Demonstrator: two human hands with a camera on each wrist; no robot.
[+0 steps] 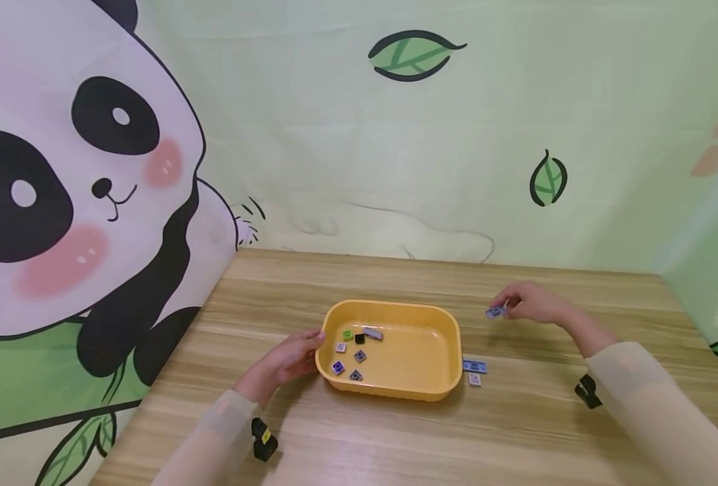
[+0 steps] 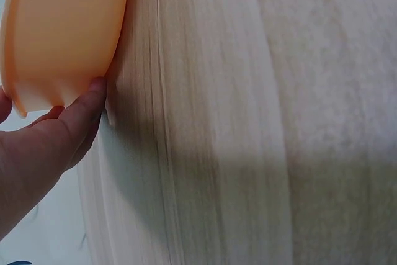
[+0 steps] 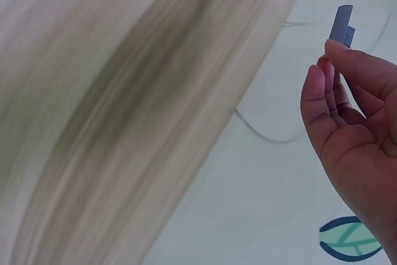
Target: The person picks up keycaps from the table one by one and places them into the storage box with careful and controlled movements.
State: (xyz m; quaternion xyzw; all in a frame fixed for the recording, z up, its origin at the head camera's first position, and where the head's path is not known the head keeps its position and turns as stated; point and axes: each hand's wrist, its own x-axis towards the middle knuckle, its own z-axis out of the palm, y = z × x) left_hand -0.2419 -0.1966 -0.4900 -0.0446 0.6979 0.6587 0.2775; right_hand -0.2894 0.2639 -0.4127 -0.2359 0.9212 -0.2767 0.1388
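Observation:
My left hand grips the left end of a yellow plastic basin, its thumb at the rim and its fingers against the outer wall. In the left wrist view, fingertips touch the basin's underside edge. Over the table, to the right of the basin, my right hand pinches a small blue-grey toy block piece by one end between thumb and fingers. Several small blocks lie inside the basin's left half, among them a green one, a black one and a long grey one.
Against the basin's right side, a long blue piece and a small white piece lie on the wooden table. A pale green wall cloth with a panda print rises behind the table's far edge.

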